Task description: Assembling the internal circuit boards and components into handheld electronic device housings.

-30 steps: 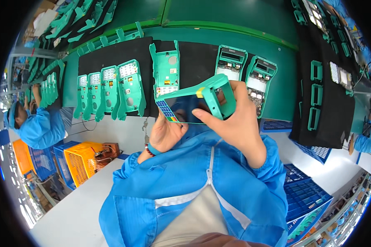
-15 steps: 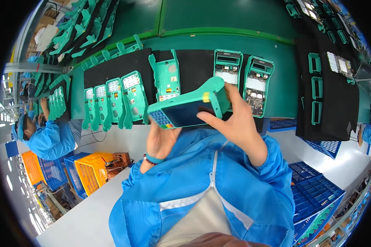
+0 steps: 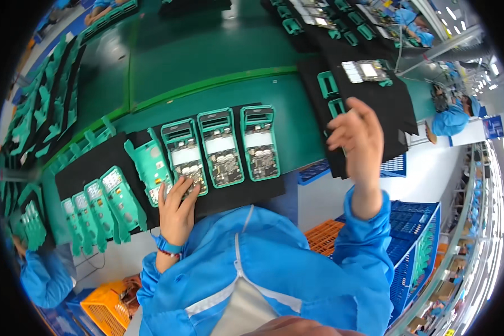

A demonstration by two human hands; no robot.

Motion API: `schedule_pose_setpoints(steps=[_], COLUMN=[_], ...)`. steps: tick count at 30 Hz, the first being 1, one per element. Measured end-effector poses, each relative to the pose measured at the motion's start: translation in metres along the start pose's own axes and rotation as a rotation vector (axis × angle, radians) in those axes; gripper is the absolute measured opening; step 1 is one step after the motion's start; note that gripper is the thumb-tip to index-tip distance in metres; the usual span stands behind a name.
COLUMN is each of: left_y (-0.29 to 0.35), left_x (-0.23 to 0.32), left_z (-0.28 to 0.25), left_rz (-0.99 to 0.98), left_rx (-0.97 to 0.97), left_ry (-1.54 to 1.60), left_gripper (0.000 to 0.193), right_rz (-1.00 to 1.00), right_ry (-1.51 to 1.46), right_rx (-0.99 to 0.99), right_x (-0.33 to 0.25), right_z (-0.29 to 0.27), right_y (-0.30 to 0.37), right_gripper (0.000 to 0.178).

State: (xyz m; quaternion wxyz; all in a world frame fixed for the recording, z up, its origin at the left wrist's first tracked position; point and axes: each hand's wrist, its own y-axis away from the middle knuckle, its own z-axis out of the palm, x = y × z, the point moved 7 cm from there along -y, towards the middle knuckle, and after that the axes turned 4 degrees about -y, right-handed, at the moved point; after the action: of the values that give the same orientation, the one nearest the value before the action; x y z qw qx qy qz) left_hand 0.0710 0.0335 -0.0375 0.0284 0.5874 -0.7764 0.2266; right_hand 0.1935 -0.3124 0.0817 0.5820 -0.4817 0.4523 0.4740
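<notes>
The fingertips of my left hand (image 3: 176,215) rest, spread, on the lower end of a green handheld terminal housing (image 3: 186,157). This housing lies on the black mat with its circuit board facing up. To its right lie two similar housings, one in the middle (image 3: 222,148) and one at the end (image 3: 260,143), each with a board and a white patch. On its left is a green shell (image 3: 153,168) with a keypad area. My right hand (image 3: 359,140), fingers apart and empty, is raised over the green frames (image 3: 328,85) at the right.
Several slim green shells (image 3: 117,196) lie at the left end of the black mat (image 3: 84,171). A circuit board (image 3: 365,71) sits on the right-hand mat. Blue crates (image 3: 411,224) stand at the lower right, and an orange crate (image 3: 105,305) at the lower left. Co-workers sit at both sides.
The terminal held in both hands now lies board side up in the row, my left hand on it. My right hand has let go and moved right. The view has turned to the right.
</notes>
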Motion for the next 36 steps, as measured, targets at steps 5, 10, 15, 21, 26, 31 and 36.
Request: schedule_pose_setpoints(steps=[5, 10, 15, 21, 26, 31, 36], left_y=[0.0, -0.008, -0.004, -0.031, -0.03, -0.012, -0.005], left_x=[0.004, 0.008, 0.011, 0.044, 0.027, 0.027, 0.028], left_z=[0.004, 0.0, -0.02, 0.003, 0.021, 0.023, 0.016], left_rz=[-0.025, -0.035, -0.237, -0.349, -0.512, -0.642, -0.585], left_rx=[0.079, 0.078, 0.149, 0.004, -0.017, -0.076, -0.2], left_ry=[0.045, 0.095, 0.603, 1.469, 1.525, 1.686, 1.615], left_gripper=[0.033, 0.032, 0.043, 0.084, 0.066, 0.063, 0.066], right_rz=[0.347, 0.341, 0.034, -0.065, 0.134, -0.508, -0.626], right_ry=[-0.219, -0.182, 0.16, 0.561, 0.547, 0.601, 0.802], right_rx=[0.236, 0.286, 0.02, -0.699, -1.018, -0.583, -0.737], right_x=[0.025, 0.049, 0.022, 0.055, 0.057, -0.004, -0.007], right_z=[-0.131, -0.166, 0.0, 0.16, 0.171, 0.15, 0.165], right_y=[-0.112, -0.157, -0.06, 0.068, 0.086, 0.063, 0.059], right_gripper=[0.033, 0.021, 0.025, 0.022, 0.032, 0.025, 0.027])
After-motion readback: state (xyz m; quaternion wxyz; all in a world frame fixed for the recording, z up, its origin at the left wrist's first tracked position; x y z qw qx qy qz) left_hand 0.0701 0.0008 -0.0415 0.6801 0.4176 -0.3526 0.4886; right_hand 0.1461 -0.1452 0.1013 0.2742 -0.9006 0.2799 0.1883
